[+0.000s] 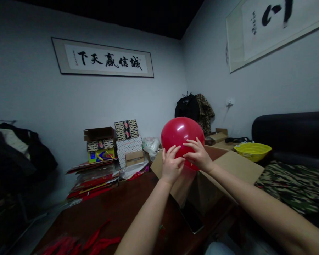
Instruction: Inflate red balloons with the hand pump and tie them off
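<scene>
Both my left hand (172, 165) and right hand (199, 154) are clamped on the red balloon (179, 131), which bulges up beyond them; gripping it low probably leaves its round body unsqueezed. An open cardboard box (235, 167) stands beneath my hands.

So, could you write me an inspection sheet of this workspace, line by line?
Surface: dark brownish table.
Job's things: red balloon, inflated; I can't tell whether it is tied.
Clutter: open carton, what looks like a phone and limp red pieces on the table; boxes piled toward the wall.
Grips: left grip and right grip are bare hands, both with fingers on the balloon.
Cables: a faint cord seems to hang from the socket.
Surroundings: framed calligraphy, hanging clothes, yellow basket, black sofa.
</scene>
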Demonstrator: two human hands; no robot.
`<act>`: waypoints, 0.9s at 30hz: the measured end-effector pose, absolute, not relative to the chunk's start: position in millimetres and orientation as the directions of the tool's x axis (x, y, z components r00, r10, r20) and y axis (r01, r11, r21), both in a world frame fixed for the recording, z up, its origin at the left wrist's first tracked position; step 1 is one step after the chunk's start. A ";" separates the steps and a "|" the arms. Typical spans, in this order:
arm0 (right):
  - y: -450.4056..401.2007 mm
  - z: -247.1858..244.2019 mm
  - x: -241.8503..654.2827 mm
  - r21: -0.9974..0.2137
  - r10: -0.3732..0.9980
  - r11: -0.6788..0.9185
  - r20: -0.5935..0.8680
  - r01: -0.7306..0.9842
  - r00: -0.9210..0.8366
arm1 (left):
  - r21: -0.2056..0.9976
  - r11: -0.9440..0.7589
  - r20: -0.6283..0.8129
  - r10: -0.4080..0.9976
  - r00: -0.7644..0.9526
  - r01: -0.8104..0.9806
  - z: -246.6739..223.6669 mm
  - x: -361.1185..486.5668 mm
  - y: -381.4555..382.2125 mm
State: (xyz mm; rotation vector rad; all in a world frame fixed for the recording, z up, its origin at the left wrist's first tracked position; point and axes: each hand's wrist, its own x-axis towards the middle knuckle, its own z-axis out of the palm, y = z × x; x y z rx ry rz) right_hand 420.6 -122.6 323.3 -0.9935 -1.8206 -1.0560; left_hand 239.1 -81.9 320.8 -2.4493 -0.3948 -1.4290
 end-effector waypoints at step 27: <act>-56.7 294.8 533.3 0.295 0.445 0.356 0.780 0.886 -0.439 | -0.017 -0.924 0.831 0.198 0.519 0.381 272.9 360.4 -0.3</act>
